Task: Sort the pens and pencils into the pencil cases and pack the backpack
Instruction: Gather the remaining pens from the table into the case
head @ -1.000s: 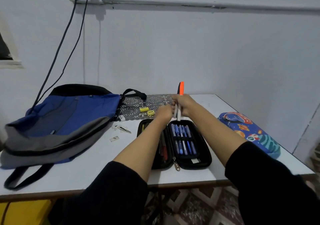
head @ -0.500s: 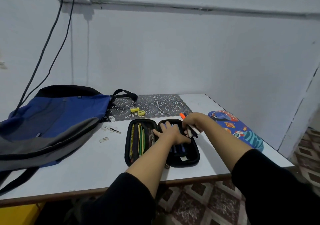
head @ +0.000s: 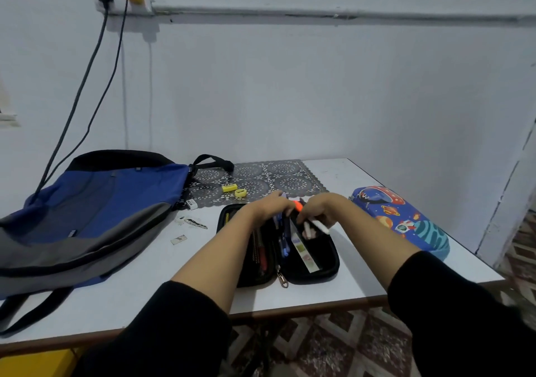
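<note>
Pen [head: 319, 227] diagonal, orange cap [head: 298, 206] far-left

Dim, cool, even light with soft shadows; wide-angle bending at the edges, slight blur throughout.

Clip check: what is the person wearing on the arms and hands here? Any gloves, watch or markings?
Both arms are in plain black long sleeves, the left sleeve and the right sleeve, which end near the elbows and leave the forearms bare. The left hand and right hand wear no gloves. No watch or bracelet shows at either wrist. Rings are too small to tell.
</note>
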